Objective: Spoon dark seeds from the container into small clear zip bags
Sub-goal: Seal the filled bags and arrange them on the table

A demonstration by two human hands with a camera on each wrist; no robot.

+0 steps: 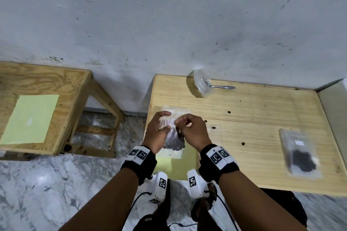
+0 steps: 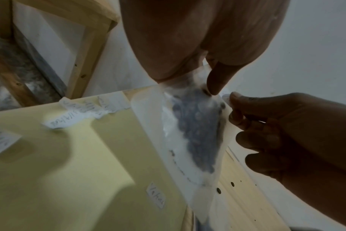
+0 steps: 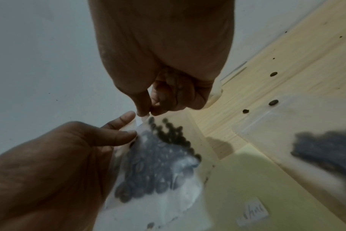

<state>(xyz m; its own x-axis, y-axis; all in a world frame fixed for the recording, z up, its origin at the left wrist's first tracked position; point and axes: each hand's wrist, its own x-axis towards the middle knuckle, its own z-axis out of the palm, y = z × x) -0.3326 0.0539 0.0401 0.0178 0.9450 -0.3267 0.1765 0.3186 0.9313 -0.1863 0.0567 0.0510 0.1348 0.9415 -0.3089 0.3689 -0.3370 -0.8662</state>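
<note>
A small clear zip bag partly filled with dark seeds hangs over the front left of the wooden table. My left hand grips the bag's top from the left, thumb and fingers curled on it. My right hand pinches the top edge from the right. In the left wrist view, the bag hangs below my left thumb, with the right hand at its edge. The right wrist view shows the right hand pinching the top of the bag. A metal spoon rests in a clear container at the back.
A second zip bag holding dark seeds lies flat at the table's right. A few loose seeds dot the wood. Yellow-green paper with small handwritten labels lies under the held bag. A wooden stool with green paper stands left.
</note>
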